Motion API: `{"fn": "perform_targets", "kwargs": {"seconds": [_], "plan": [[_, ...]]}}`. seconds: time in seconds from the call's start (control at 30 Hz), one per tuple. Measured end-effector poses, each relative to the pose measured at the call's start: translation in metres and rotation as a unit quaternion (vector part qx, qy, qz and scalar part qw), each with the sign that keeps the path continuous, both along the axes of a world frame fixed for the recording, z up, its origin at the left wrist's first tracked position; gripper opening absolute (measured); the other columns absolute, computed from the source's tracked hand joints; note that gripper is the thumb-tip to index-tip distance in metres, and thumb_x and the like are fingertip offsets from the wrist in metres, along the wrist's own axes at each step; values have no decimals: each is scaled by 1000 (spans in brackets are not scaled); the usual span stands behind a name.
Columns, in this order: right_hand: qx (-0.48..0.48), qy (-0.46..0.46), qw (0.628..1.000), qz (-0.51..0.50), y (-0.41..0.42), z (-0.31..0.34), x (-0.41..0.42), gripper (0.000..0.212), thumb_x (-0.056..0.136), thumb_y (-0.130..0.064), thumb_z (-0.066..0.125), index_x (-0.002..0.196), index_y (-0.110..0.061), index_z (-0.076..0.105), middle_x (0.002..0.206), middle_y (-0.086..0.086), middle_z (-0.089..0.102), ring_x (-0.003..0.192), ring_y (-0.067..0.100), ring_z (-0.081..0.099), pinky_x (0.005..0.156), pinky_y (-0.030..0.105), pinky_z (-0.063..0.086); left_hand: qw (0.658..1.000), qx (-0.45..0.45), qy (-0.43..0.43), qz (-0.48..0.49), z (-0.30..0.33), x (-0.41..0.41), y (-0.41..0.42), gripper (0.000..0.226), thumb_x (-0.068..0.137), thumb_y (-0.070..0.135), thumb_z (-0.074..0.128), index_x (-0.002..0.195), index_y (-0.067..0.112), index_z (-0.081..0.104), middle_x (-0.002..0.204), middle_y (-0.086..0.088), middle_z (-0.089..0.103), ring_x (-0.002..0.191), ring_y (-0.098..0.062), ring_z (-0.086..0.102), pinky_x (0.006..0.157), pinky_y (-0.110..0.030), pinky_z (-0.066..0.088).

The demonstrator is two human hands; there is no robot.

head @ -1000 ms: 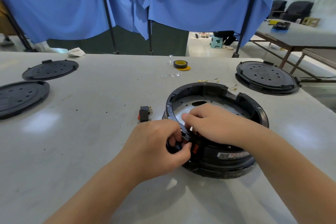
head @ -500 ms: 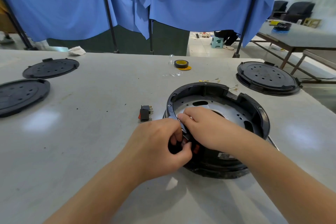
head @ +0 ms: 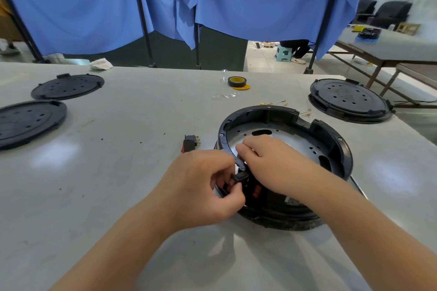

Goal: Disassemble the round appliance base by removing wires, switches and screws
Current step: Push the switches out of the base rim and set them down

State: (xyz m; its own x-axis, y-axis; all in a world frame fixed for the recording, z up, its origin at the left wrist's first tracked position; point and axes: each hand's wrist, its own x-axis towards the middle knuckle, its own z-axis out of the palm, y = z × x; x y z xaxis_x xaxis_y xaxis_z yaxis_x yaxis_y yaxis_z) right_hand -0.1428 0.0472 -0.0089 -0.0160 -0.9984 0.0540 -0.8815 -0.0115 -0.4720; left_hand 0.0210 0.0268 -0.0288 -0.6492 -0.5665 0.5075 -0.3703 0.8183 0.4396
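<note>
The round black appliance base (head: 331, 139) lies open side up on the grey table, its pale metal floor showing inside. My left hand (head: 201, 186) pinches a small black switch (head: 240, 176) at the near rim of the base, from outside. My right hand (head: 267, 163) reaches over the rim from inside, fingers curled on that same near wall beside the switch. A red switch part (head: 256, 191) shows in the outer wall below my hands. A loose black rocker switch (head: 190, 143) with brass pins lies on the table left of the base.
Two black round cover plates (head: 67, 86) (head: 26, 121) lie at the left, another round base (head: 350, 99) at the far right. A yellow-and-black tape roll (head: 236, 81) and small brass-tipped wires (head: 272, 103) lie behind the base. Blue curtains hang past the table's far edge.
My left hand has drawn the small black switch slightly out from the near rim. Both hands stay at the same spot on the base; the view has shifted slightly.
</note>
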Motion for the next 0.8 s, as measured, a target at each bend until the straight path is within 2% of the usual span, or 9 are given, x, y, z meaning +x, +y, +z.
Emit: {"fn": "perform_targets", "kwargs": {"seconds": [0.1,0.2,0.3,0.37,0.47,0.6,0.7,0.77,0.8], "plan": [[-34,-1,999,-18,3,-2,-2,41,99,-35,35,67,-13,49,64,1,54,64,19,51,54,31,35,997,65,34,-8,5,7,-7,17,66,29,58,58,15,52,53,2,52,48,-12,50,47,-26,40],[-60,-12,998,-24,7,4,-6,42,98,-41,36,76,-16,60,70,-2,63,68,14,58,63,31,46,985,134,102,27,9,16,-16,22,65,35,59,62,14,58,53,2,53,49,-7,46,48,-31,39],[-20,-42,999,25,13,15,-15,37,96,-46,40,78,-23,63,71,-5,66,68,13,62,70,36,52,969,157,155,111,8,21,-30,16,69,32,65,66,17,62,52,4,54,49,-10,45,48,-25,37],[33,-50,996,64,16,21,-23,36,92,-50,44,76,-24,62,67,-4,62,61,14,57,66,35,49,957,175,169,158,5,24,-41,19,75,31,70,65,16,63,52,7,59,48,-11,48,49,-20,39],[102,-68,989,86,20,23,-35,34,87,-55,51,72,-27,62,59,-9,54,55,8,47,60,29,42,938,206,157,231,-4,30,-59,18,83,28,68,69,17,66,67,-1,69,64,-24,62,62,-32,49],[130,-26,988,86,21,21,-44,41,87,-58,49,78,-20,62,59,-12,47,54,5,44,60,22,38,911,232,150,305,-19,38,-79,19,86,27,59,76,13,66,77,-2,69,76,-26,61,67,-33,45],[172,-48,979,95,21,21,-46,31,95,-39,49,80,-16,64,55,-24,51,53,-10,49,58,10,33,902,240,93,348,-31,40,-88,23,88,28,50,76,12,61,77,-4,65,71,-25,55,65,-34,40],[198,-71,973,96,19,21,-47,24,96,-27,49,83,-22,68,59,-38,54,62,-25,48,64,9,32,897,212,31,387,-37,41,-92,25,90,31,43,72,17,54,69,-1,59,67,-23,52,72,-35,35],[203,-78,972,93,19,20,-47,23,96,-25,49,85,-26,69,63,-40,55,64,-27,48,68,9,32,894,195,1,403,-39,40,-94,27,91,31,40,69,18,50,66,1,56,68,-22,51,75,-36,32]]}}
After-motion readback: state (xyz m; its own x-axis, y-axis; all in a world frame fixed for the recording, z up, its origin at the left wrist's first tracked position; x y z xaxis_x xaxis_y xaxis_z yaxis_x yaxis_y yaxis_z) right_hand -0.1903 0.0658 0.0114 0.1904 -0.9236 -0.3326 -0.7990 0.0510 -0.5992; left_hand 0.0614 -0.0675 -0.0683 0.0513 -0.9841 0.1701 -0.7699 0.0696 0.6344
